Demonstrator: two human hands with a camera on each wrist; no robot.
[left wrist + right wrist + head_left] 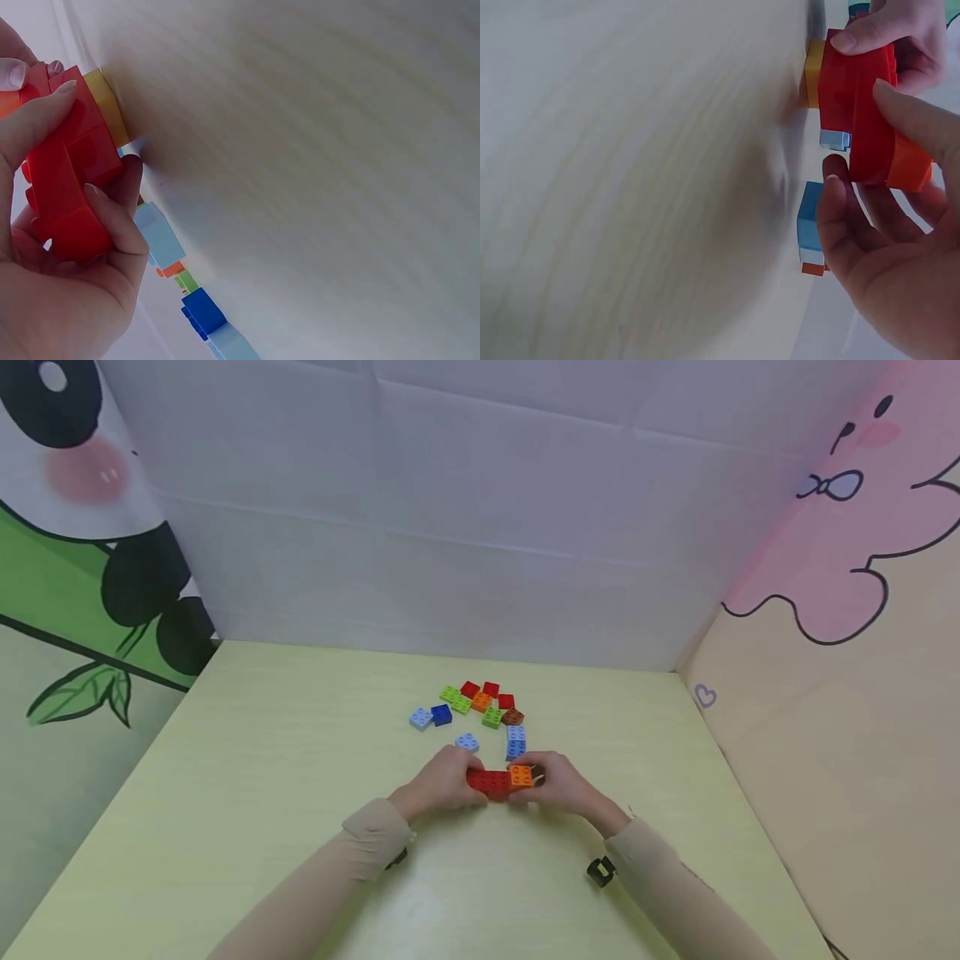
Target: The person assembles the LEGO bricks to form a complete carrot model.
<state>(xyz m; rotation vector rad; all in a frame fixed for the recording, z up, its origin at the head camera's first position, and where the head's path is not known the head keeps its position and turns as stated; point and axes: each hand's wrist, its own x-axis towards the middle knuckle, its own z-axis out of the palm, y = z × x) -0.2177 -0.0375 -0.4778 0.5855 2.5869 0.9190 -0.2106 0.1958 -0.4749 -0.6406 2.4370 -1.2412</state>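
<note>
Red plastic brick stack [490, 784] between left grip [447, 779] and right grip [562, 785], pinched from both ends, this side of the loose bricks [442, 715] on the table [315, 735]. Probably light, stiff, slightly slippery; liable to split at joints, so best held by flat sides.

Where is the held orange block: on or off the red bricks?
On: the right wrist view shows the orange block flush against the studded side of the red bricks; full seating unclear.
</note>
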